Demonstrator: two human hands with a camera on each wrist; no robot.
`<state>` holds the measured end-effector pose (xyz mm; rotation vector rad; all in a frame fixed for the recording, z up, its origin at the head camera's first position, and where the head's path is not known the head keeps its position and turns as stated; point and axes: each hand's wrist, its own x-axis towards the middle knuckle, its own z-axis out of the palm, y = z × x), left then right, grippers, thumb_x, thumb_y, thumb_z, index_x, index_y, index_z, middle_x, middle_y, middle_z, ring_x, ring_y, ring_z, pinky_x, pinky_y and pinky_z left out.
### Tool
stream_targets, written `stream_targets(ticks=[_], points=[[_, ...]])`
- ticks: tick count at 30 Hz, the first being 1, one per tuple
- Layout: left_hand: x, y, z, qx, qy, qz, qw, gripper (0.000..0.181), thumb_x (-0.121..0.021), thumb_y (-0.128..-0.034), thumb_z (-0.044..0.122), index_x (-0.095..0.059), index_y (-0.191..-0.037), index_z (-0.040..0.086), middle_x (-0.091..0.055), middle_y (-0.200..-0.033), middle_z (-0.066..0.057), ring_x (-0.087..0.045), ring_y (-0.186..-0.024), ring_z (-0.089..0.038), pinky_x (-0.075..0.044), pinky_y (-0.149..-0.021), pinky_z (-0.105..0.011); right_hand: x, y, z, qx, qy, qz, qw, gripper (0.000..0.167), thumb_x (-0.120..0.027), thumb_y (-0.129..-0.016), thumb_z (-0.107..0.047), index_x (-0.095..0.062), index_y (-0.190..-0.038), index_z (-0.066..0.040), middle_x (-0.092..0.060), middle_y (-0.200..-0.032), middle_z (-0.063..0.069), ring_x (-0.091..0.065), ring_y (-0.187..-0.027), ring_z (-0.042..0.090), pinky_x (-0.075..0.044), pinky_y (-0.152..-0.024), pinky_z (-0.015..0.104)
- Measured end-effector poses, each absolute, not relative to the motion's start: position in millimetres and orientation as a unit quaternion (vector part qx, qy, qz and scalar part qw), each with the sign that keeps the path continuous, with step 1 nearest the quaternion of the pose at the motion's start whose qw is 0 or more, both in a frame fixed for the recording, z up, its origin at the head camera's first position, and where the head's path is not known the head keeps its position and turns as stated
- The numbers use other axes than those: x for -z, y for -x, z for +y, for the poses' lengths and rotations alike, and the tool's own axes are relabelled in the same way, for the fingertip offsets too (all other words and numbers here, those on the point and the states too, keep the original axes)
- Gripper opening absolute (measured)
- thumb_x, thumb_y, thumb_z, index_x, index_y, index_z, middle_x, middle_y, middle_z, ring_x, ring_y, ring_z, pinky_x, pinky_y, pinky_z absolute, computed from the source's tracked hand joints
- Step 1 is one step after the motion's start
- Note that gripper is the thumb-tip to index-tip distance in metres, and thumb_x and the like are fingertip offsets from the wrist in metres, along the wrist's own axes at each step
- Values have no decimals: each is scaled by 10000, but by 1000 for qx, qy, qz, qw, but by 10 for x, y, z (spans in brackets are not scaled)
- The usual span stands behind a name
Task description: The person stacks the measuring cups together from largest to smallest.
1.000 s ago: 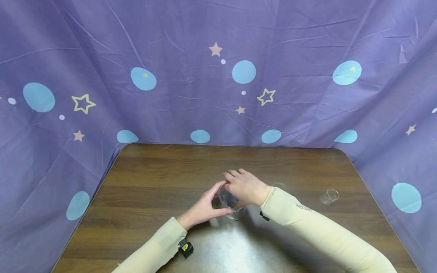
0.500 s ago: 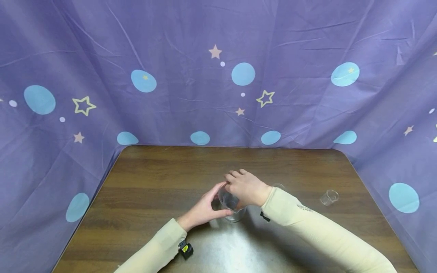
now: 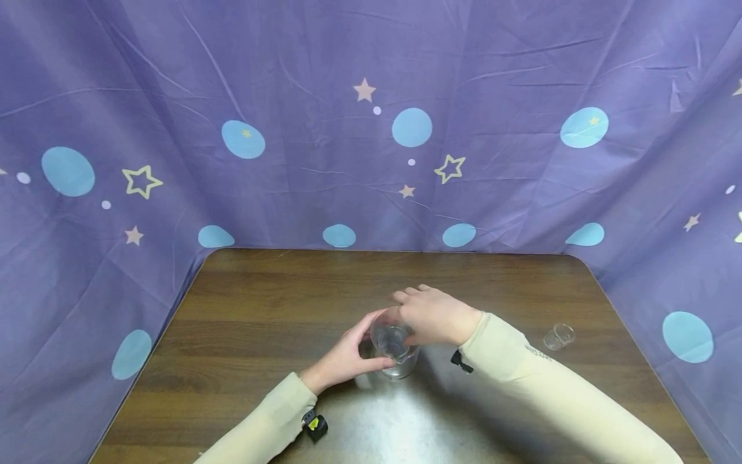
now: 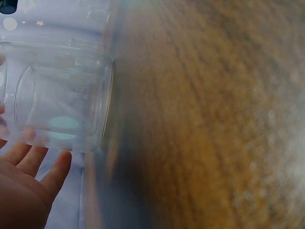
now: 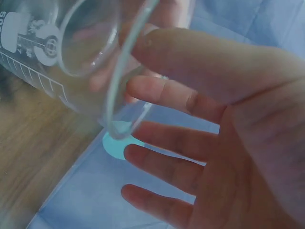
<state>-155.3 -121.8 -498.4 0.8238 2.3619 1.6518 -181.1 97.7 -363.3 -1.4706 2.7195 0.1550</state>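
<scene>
A large clear glass beaker with printed white markings stands upright on the table. My left hand holds it from the left, thumb near and fingers on the far side. In the left wrist view the left fingers lie along the glass. A smaller glass beaker sits inside the large one. My right hand is at the right of the rim, its fingers extended and spread. In the right wrist view the right thumb and index finger overlap the rim; whether they touch it I cannot tell.
Another small glass beaker stands on the right side of the wooden table. A purple curtain with stars and dots encloses the back and sides. The right sleeve crosses the table's right part.
My right hand has shifted right and slightly away from the beaker's mouth, uncovering more of the rim. Its arm now hides a glass rim seen behind the wrist. The left hand stays in place.
</scene>
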Motion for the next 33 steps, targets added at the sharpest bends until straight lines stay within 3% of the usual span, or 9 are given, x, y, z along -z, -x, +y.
stream_targets(ticks=[5,12,19,27,33], points=[[4989,1547,-1218,-551,-282,783,66,911,-881,-826,117,-385,-1590,121,-495,-1568,-94,-518,-1377,-315,-497,-1096,-460,3567,1797,1063,-22,483,875,18,443,-898,-802,-324,-768,-1216,-235,-701,-1247,70,-655,-1158,277,-562,-954,484],[4999,1542,-1232,-550,-284,781,75,876,-866,-865,202,-386,-1597,177,-532,-1542,-69,-499,-1414,-266,-490,-1100,-404,3488,1785,1203,-25,478,878,-9,375,-909,-793,-324,-749,-1079,-140,-708,-1162,64,-673,-1062,252,-569,-928,451],[5013,1535,-1222,-550,-281,783,74,878,-873,-855,204,-395,-1592,189,-550,-1526,-67,-512,-1401,-254,-494,-1097,-390,3410,1760,1355,-19,460,887,-15,380,-904,-796,-336,-741,-1081,-144,-710,-1153,57,-675,-1071,256,-568,-905,450],[4758,1449,-1175,-553,-276,783,72,863,-851,-832,58,-394,-1562,8,-548,-1503,-207,-526,-1368,-374,-492,-1097,-475,3399,1749,1538,-17,443,896,-10,368,-901,-805,-319,-732,-1074,-132,-711,-1134,69,-680,-1050,265,-579,-884,465],[4991,1540,-1194,-550,-276,786,69,916,-868,-824,91,-370,-1593,70,-533,-1529,-168,-515,-1387,-349,-485,-1110,-474,3405,1757,1662,-13,431,902,-7,375,-903,-802,-299,-722,-1075,-117,-708,-1125,81,-690,-1001,304,-586,-865,494]])
